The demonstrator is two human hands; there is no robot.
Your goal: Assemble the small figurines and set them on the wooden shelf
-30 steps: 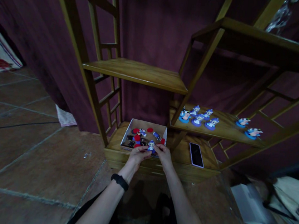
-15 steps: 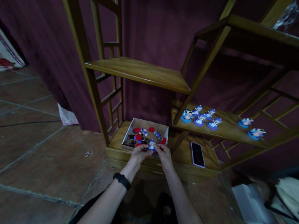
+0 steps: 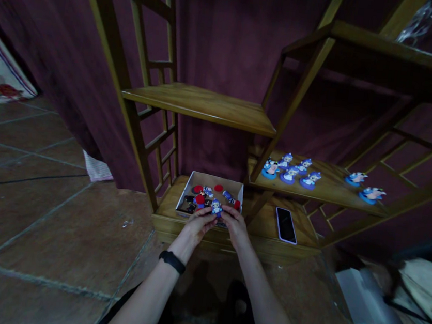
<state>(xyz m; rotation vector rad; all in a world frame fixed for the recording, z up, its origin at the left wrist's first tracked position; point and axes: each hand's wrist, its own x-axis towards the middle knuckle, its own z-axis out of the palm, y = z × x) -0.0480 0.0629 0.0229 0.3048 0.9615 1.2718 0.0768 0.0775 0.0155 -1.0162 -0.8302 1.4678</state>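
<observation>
Between my two hands, over the near edge of a cardboard box, is a small purple-and-white figurine (image 3: 216, 207) held upright. My left hand (image 3: 198, 224) grips it from the left, fingers closed on its side and base. From the right, the closed fingers of my right hand (image 3: 235, 223) pinch it as well. The open box (image 3: 220, 179) holds several loose figurines and red round bases; a red disc (image 3: 218, 188) lies near its back wall. My hands hide part of the box's front.
On the right shelf (image 3: 329, 191) stand several purple figurines (image 3: 288, 174) and a few blue-based ones (image 3: 372, 195). A phone (image 3: 286, 225) lies on the low wooden ledge right of the box. A wooden shelf board (image 3: 203, 104) juts out above the box. White boxes (image 3: 372, 299) sit on the floor at right.
The figurine and both hands have shifted slightly left and up over the box. The figurine now leans a little differently between the fingers. Everything else stays put.
</observation>
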